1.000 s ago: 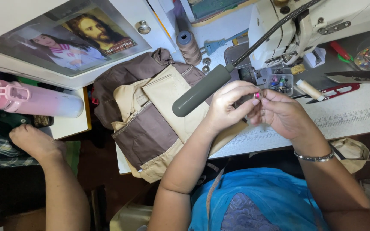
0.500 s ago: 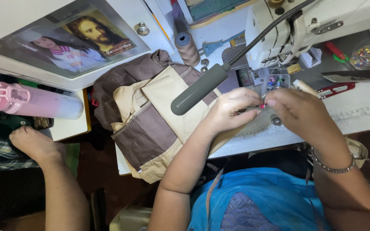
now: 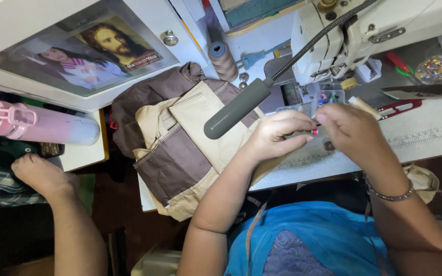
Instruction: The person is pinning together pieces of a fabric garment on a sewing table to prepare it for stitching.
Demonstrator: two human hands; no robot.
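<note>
I see white sewing table (image 3: 436,135) | on it: brown-and-beige fabric garment (image 3: 180,143) | tan thread cone (image 3: 223,57) | red-handled snips (image 3: 402,107)

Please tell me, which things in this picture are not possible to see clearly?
Head view:
- What the left hand and right hand pinch between them: too small, covered by fingertips; only a pink speck shows.
- The needle area of the sewing machine: hidden behind the grey lamp.
- The clear container of coloured bits: too small.
- The scissors: cut off by the right edge.
</note>
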